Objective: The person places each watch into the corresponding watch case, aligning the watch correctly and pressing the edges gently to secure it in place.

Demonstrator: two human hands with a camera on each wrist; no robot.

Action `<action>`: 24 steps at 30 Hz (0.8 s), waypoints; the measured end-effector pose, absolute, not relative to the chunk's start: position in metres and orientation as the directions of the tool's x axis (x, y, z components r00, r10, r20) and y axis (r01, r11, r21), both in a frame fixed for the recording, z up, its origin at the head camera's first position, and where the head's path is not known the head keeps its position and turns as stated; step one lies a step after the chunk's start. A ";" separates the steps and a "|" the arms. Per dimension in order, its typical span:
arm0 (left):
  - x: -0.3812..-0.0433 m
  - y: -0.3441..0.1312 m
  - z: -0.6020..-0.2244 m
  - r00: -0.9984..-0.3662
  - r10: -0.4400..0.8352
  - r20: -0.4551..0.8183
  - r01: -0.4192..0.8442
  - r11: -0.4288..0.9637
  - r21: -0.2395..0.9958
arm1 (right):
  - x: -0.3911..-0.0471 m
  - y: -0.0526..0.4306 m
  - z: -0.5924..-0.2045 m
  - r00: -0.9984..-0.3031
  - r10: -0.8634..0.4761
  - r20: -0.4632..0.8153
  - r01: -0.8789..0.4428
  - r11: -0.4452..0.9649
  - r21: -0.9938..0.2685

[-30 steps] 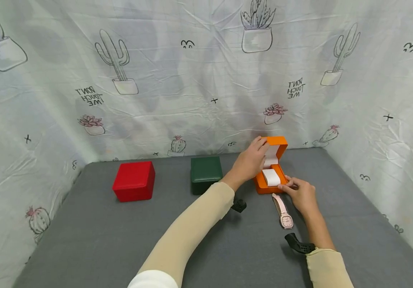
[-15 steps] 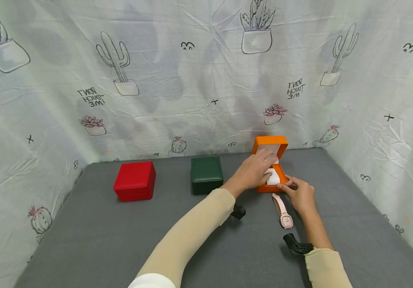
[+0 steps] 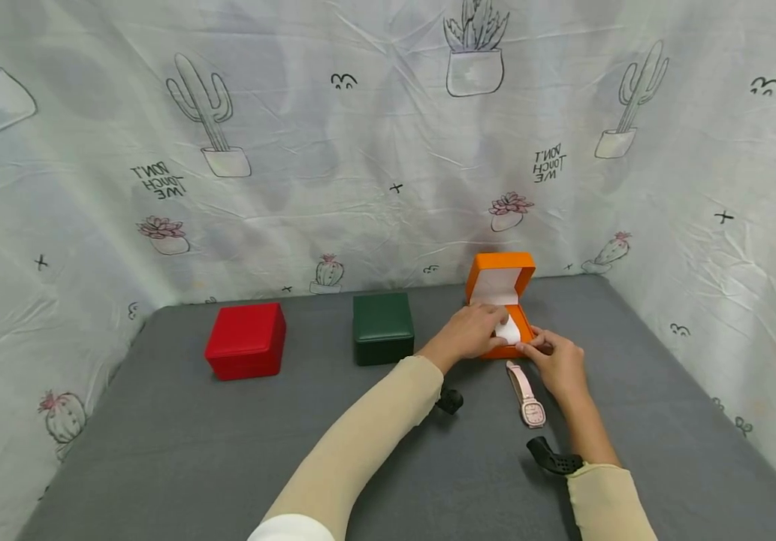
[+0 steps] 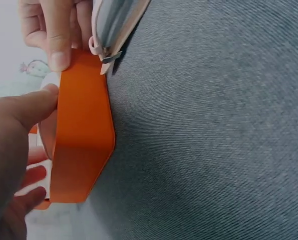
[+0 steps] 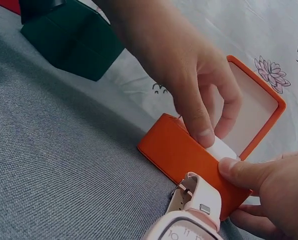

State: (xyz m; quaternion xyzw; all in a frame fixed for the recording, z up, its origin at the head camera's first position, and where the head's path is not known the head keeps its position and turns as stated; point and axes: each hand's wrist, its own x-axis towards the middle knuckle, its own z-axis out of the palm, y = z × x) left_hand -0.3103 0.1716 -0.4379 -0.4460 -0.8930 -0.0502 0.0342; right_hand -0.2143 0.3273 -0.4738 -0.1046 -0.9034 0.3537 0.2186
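Note:
An orange watch box (image 3: 504,261) stands with its lid raised, white inside. In its base sits a white watch cushion (image 3: 508,330), partly covered by my left hand (image 3: 472,330). The thumb and fingers of that hand reach into the box and pinch the cushion, as the right wrist view shows. My right hand (image 3: 561,366) grips the box's front right corner, thumb on the front edge (image 5: 231,167) and fingers round the side. Just in front of the box lies a pink wristwatch (image 3: 532,413), its strap pointing toward the box.
A closed green box (image 3: 383,328) stands left of the orange one, and a closed red box (image 3: 246,342) farther left. All rest on a grey cloth-covered table (image 3: 225,451). Behind hangs a white curtain (image 3: 293,150) printed with cacti. Each wrist wears a black camera mount (image 3: 554,458).
My left hand has come down from the raised lid to the white cushion inside the box. My right hand keeps its grip on the box corner, and the wristwatch lies where it was.

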 end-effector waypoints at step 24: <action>-0.302 0.159 -0.427 -0.617 0.734 0.285 0.787 0.560 0.261 | -0.216 0.328 -0.476 -0.884 0.343 0.319 0.031 0.721 -0.692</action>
